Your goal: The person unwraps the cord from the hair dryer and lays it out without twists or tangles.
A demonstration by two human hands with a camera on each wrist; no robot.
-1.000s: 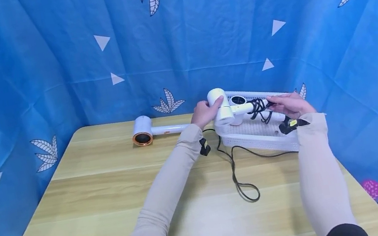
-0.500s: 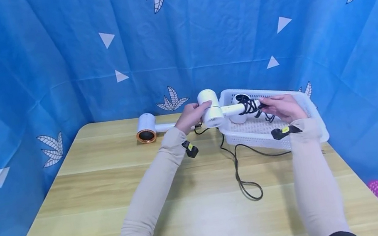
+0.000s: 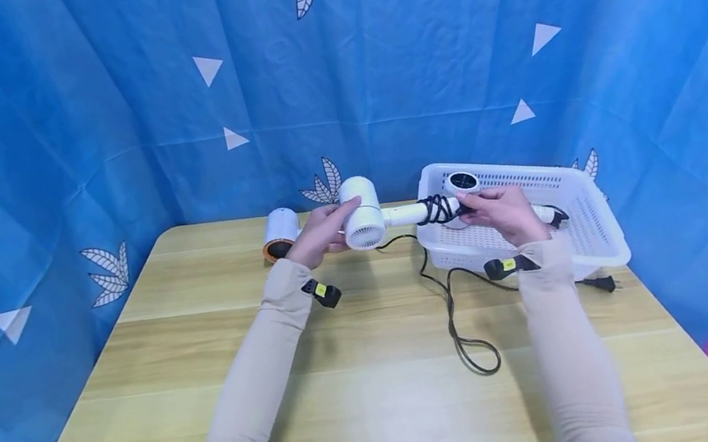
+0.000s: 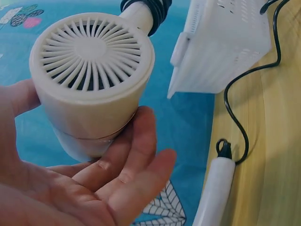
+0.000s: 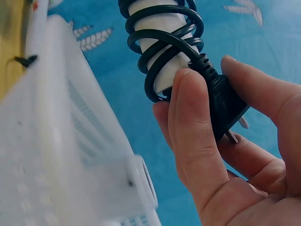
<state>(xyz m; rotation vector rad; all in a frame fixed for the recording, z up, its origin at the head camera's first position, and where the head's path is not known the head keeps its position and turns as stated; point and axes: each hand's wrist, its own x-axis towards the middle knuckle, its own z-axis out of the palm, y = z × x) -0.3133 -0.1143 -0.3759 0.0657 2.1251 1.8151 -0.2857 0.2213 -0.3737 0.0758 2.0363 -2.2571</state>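
A white hair dryer is held up level between both hands, its black cord wound round the handle. My left hand grips the dryer's round head; the slotted vent faces the left wrist camera. At the handle's end my right hand pinches the black plug, whose metal prongs stick out between the fingers. Behind the left hand, a second hair dryer with an orange-ringed nozzle lies on the table, its handle partly covered in the head view. Another white dryer sits inside the white basket.
The perforated basket stands at the back right of the wooden table. A loose black cord loops along its front, ending in a plug near the right edge. A blue patterned curtain hangs behind and at both sides.
Both hands have carried the wrapped hair dryer leftward, from over the basket to beside its left end. More of the basket and the dryer in it now shows. The head view has shifted slightly.
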